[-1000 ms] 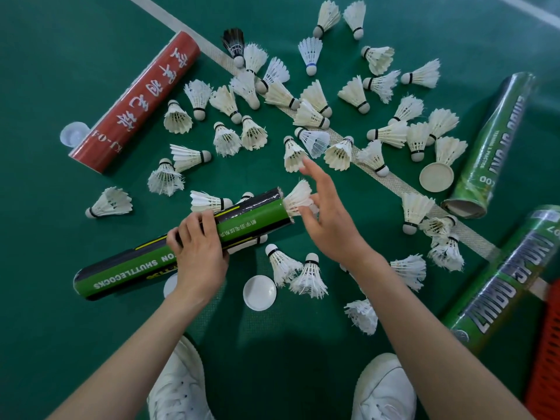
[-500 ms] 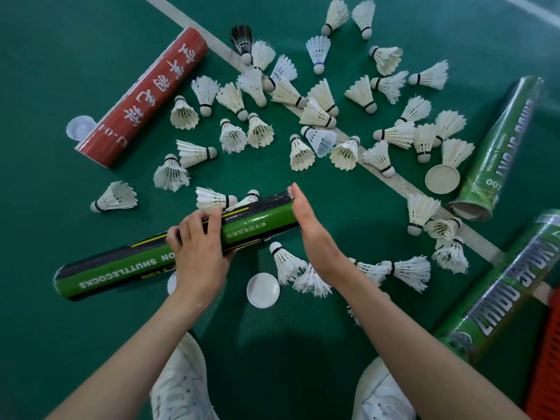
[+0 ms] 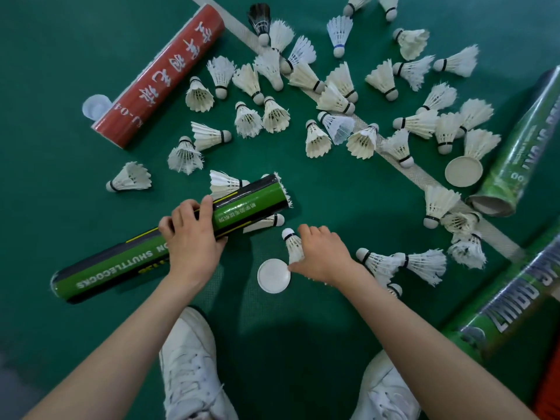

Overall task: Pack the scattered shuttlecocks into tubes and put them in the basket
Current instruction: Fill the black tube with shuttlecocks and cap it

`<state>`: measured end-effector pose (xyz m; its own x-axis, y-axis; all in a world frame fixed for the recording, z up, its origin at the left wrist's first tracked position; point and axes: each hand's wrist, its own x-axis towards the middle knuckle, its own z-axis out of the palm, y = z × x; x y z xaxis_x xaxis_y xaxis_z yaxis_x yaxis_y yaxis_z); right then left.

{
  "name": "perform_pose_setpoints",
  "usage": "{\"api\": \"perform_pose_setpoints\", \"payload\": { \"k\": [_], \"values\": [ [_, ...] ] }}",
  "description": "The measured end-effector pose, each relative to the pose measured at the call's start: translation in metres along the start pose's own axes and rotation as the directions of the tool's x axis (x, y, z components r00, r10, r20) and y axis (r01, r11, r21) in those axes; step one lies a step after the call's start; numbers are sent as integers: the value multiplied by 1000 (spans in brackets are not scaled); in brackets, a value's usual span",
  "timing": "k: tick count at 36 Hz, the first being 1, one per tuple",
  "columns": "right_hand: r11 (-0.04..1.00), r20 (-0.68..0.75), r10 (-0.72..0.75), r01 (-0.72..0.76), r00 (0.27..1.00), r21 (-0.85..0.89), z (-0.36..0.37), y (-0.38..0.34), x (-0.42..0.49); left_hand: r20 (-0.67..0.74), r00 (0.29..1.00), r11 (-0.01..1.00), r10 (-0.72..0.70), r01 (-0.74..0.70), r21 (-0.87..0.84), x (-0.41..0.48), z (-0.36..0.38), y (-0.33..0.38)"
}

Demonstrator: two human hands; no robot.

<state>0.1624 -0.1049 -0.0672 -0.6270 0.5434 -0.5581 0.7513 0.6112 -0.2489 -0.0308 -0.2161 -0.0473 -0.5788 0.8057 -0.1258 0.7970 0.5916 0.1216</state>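
Green court floor (image 3: 333, 192), crossed by a white line (image 3: 419, 177), carries dozens of white feather shuttlecocks (image 3: 316, 139) lying scattered, with one black shuttlecock (image 3: 260, 19) at the far side. The left grip (image 3: 191, 241) is curled round a green-and-black tube (image 3: 251, 204) that lies slanted near the person, feathers poking from its open far end. Its side reads "SHUTTLECOCKS", upside down. The right grip (image 3: 321, 253) closes on a single shuttlecock (image 3: 291, 242), cork pointing away, just beside a white lid (image 3: 273, 275). A red tube (image 3: 160, 74) with white Chinese characters and "-04" lies far left, a clear cap (image 3: 96, 107) at its near end. Two more green tubes (image 3: 521, 153) lie on the right, a beige cap (image 3: 463, 171) beside the farther one. White sneakers (image 3: 191, 365) stand nearest.
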Motion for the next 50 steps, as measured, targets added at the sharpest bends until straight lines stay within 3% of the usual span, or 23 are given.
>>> {"api": "perform_pose_setpoints", "payload": {
  "k": [4, 8, 12, 15, 17, 21, 23, 28, 33, 41, 45, 46, 48, 50],
  "values": [
    [979, -74, 54, -38, 996, 202, -6, 8, 3, 8, 1000, 1000, 2, -2, 11, -3, -1, -1],
    [865, -157, 163, -64, 974, 498, -23, 18, 3, 4, 1000, 1000, -1, 1, 10, -5, -2, -2],
    [686, -244, 310, -38, 919, 727, -41, 31, 4, 12, 1000, 1000, -2, 2, 15, -4, -4, 0],
    [464, -226, 370, 32, 901, 885, -53, 40, 4, 14, 1000, 1000, 13, -13, 22, -3, -6, 1],
    [418, -216, 318, 68, 923, 906, -61, 45, -1, 11, 1000, 999, 27, -27, 18, -2, -7, 3],
    [514, -222, 151, 116, 963, 850, -68, 43, -6, -28, 995, 995, 96, -97, -20, -1, -5, 8],
    [510, -214, 92, 138, 972, 849, -68, 39, -7, -52, 990, 990, 129, -132, -46, 0, -4, 12],
    [364, -189, -3, 177, 982, 914, -68, 27, -13, -88, 981, 980, 173, -181, -89, 0, -5, 19],
    [250, -202, 11, 193, 979, 949, -64, 10, -11, -109, 977, 976, 185, -195, -92, -1, -6, 26],
    [274, -174, -28, 175, 984, 946, -60, -14, 7, -57, 990, 990, 131, -134, -47, -4, -5, 26],
    [279, -157, 159, 108, 975, 954, -59, -16, 18, -2, 998, 998, 70, -70, 4, 0, -8, 16],
    [326, -153, 234, 71, 960, 943, -57, -12, 21, 3, 999, 999, 51, -51, 14, 2, -8, 13],
    [554, -138, 323, -69, 936, 829, -51, 0, 24, 18, 1000, 999, 23, -24, 27, 3, -8, 7],
    [785, -45, 345, -262, 937, 561, -44, 14, 22, 42, 999, 999, 20, -22, 37, 0, -7, 4]
  ]
}}
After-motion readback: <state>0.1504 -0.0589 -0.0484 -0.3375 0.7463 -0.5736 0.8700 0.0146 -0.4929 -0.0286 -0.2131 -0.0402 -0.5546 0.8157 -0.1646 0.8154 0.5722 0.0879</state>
